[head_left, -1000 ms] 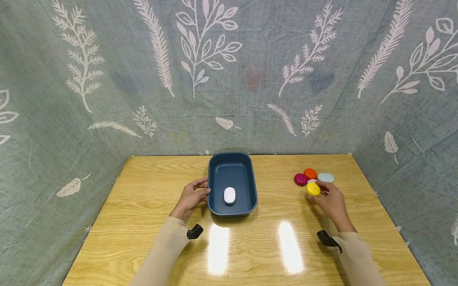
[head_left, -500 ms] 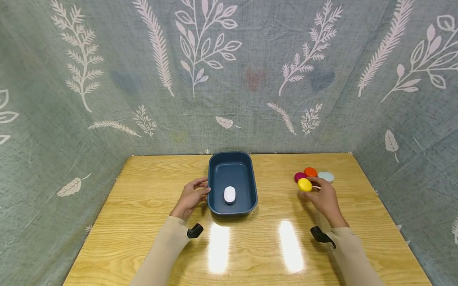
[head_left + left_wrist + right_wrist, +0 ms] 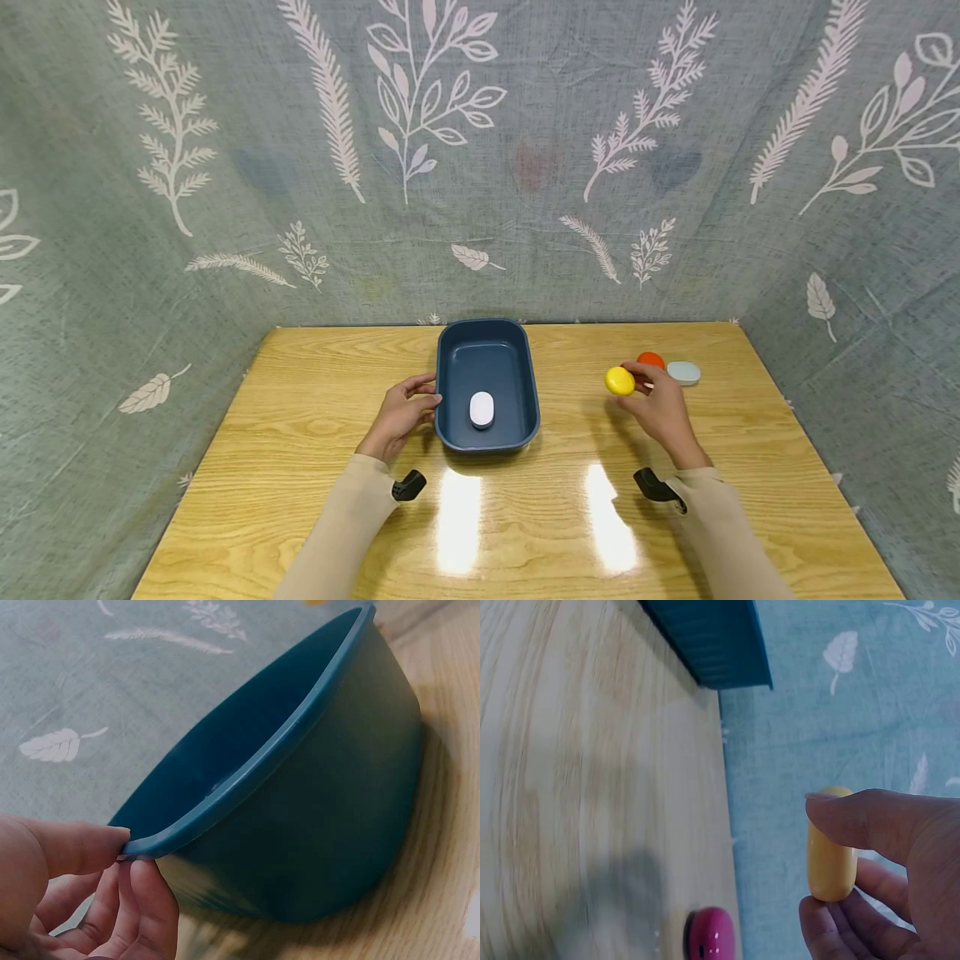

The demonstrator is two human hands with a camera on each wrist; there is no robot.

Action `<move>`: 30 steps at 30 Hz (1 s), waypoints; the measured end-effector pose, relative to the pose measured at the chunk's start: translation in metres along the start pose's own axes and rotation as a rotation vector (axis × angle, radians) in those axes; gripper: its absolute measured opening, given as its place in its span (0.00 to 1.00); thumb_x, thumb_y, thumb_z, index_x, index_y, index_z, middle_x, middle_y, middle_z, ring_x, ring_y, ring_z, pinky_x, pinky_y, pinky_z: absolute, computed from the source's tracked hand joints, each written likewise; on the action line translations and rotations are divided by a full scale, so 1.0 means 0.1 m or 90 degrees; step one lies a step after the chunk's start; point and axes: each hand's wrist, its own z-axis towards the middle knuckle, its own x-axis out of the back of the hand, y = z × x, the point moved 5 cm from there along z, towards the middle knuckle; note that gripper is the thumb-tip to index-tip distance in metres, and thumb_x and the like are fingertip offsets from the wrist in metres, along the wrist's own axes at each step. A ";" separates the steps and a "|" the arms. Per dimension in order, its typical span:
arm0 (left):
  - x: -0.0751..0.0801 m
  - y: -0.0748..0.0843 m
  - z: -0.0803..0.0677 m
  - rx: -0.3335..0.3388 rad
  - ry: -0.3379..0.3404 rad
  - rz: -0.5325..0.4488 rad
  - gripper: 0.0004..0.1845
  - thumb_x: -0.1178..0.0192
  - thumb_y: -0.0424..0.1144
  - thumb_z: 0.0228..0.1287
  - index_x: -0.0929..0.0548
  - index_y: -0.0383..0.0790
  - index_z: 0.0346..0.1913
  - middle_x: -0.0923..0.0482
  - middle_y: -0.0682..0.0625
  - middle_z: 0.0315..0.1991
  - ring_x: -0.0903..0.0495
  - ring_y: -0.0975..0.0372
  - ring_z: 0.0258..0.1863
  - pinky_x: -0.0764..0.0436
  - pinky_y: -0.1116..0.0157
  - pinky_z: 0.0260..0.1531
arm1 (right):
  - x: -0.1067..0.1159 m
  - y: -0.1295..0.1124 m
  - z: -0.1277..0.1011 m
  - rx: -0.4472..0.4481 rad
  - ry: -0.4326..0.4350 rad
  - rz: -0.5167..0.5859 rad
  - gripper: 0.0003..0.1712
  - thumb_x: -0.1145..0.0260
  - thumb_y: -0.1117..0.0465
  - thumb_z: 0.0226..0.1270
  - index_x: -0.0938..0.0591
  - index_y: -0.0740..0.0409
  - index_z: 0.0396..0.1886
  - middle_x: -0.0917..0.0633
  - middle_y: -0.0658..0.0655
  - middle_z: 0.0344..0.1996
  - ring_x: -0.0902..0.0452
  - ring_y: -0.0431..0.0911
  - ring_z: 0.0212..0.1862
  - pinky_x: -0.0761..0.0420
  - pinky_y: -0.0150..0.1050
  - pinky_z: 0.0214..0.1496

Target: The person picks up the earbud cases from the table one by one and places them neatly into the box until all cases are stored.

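My left hand (image 3: 401, 414) pinches the left rim of a dark blue rectangular tub (image 3: 491, 437). In the left wrist view the thumb lies over the rim (image 3: 255, 776) and the fingers are beneath it. Inside the tub, near its front, sits a white oval piece (image 3: 482, 409). Over on the right, my right hand (image 3: 660, 414) holds a glossy yellow rounded piece (image 3: 619, 381) above the table, between thumb and fingers, as the yellow piece (image 3: 832, 862) in the right wrist view shows. What kind of object these smooth pieces are, I cannot tell.
Behind the right hand lie an orange-red rounded piece (image 3: 651, 360) and a pale blue oval one (image 3: 683, 372). A magenta piece (image 3: 712, 935) shows in the right wrist view; the hand hides it from the head. Patterned cloth (image 3: 480, 167) hangs around the wooden table (image 3: 330, 358).
My right hand has carried the yellow piece leftward and slightly back, off the group of pieces, covering the magenta one in the head view. The left hand and tub stay put.
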 end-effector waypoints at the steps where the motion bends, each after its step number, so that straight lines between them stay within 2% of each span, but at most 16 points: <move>1: 0.00 0.00 0.00 0.000 0.001 0.000 0.27 0.40 0.24 0.74 0.27 0.30 0.74 0.27 0.40 0.55 0.21 0.62 0.38 0.17 0.70 0.34 | -0.01 -0.01 0.01 0.000 -0.002 0.001 0.33 0.26 0.79 0.62 0.24 0.78 0.67 0.22 0.75 0.61 0.24 0.67 0.63 0.22 0.54 0.67; 7: 0.00 0.00 0.00 0.000 0.000 -0.001 0.27 0.40 0.24 0.74 0.27 0.30 0.74 0.27 0.39 0.55 0.21 0.63 0.38 0.18 0.70 0.34 | -0.09 -0.09 0.04 0.004 -0.009 -0.010 0.33 0.25 0.79 0.61 0.24 0.78 0.66 0.22 0.77 0.61 0.23 0.69 0.63 0.20 0.57 0.66; 19: -0.01 0.01 -0.03 0.002 -0.002 0.001 0.27 0.41 0.24 0.75 0.27 0.31 0.74 0.28 0.38 0.57 0.22 0.61 0.39 0.18 0.69 0.36 | -0.25 -0.21 0.10 0.010 -0.033 0.018 0.33 0.25 0.78 0.61 0.24 0.78 0.67 0.22 0.77 0.63 0.24 0.69 0.64 0.22 0.59 0.68; 30: -0.01 0.00 0.01 -0.002 0.000 -0.009 0.27 0.41 0.24 0.74 0.26 0.31 0.74 0.28 0.41 0.53 0.22 0.63 0.36 0.18 0.70 0.34 | -0.43 -0.35 0.17 0.024 -0.043 0.018 0.32 0.23 0.78 0.60 0.22 0.77 0.64 0.20 0.75 0.61 0.22 0.67 0.62 0.22 0.60 0.67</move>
